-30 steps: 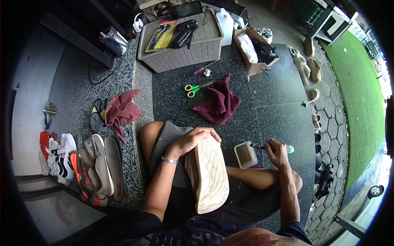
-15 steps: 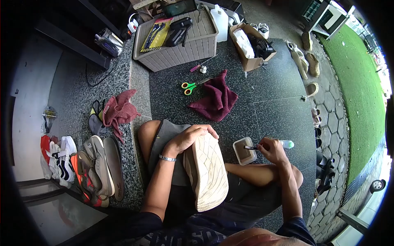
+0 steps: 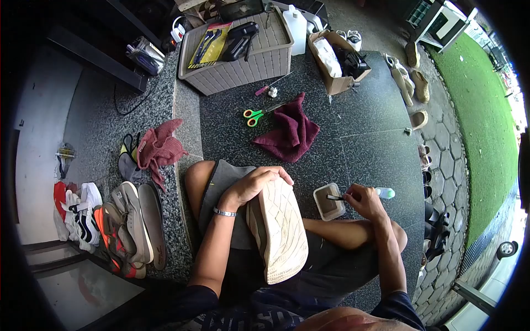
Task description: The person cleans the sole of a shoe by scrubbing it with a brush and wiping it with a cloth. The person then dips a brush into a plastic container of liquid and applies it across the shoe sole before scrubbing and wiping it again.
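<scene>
In the head view a shoe (image 3: 284, 231) lies across my lap with its cream, patterned sole turned up. My left hand (image 3: 257, 185) is closed round one end of it, fingers over the sole's edge. Off to the right, my right hand (image 3: 364, 203) pinches a thin dark-handled tool, apparently a small brush (image 3: 335, 197). Its tip is over a small translucent tub (image 3: 329, 217) of brownish liquid; whether it touches the liquid I cannot tell. A bottle with a green end (image 3: 385, 193) lies just beyond my right hand.
Ahead lie a maroon cloth (image 3: 292, 132) and green-handled scissors (image 3: 253, 117). Behind them stand a grey storage box (image 3: 237, 73) and a cardboard box (image 3: 338, 85). On the left ledge are a reddish cloth (image 3: 160, 149) and several shoes (image 3: 132, 218).
Almost nothing differs. The view has shifted very slightly, and the brush tip over the tub sits at a marginally different angle. My left hand keeps its hold on the shoe.
</scene>
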Tool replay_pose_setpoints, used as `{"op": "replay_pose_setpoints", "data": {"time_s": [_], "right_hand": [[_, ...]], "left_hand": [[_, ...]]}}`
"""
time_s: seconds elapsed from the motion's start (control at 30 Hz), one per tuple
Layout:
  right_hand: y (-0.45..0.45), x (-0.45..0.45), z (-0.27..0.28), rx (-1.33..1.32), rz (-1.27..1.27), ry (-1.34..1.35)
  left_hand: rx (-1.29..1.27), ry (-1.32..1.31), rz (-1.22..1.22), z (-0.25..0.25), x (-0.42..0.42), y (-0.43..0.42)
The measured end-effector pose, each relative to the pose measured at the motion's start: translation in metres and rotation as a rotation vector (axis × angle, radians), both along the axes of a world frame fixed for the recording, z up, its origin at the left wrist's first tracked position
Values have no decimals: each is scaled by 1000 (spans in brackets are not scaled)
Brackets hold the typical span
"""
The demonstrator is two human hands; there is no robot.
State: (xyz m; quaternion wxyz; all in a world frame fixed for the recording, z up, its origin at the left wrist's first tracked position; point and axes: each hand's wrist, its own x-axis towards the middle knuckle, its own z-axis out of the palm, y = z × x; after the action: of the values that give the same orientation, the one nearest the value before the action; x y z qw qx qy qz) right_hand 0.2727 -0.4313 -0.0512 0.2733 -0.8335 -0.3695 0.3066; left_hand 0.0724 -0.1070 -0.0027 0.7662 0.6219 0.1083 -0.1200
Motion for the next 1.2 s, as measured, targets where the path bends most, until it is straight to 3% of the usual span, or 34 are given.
{"op": "replay_pose_setpoints", "data": {"time_s": [0.57, 1.0, 1.2], "right_hand": [[-1, 0, -9, 30, -47, 130], [1, -3, 1, 25, -8, -34], [-3, 2, -10, 158, -173, 184]], "left_hand": [[21, -2, -1, -1, 0, 0], [85, -11, -1, 2, 2, 0], [72, -30, -12, -3, 1, 3]]}}
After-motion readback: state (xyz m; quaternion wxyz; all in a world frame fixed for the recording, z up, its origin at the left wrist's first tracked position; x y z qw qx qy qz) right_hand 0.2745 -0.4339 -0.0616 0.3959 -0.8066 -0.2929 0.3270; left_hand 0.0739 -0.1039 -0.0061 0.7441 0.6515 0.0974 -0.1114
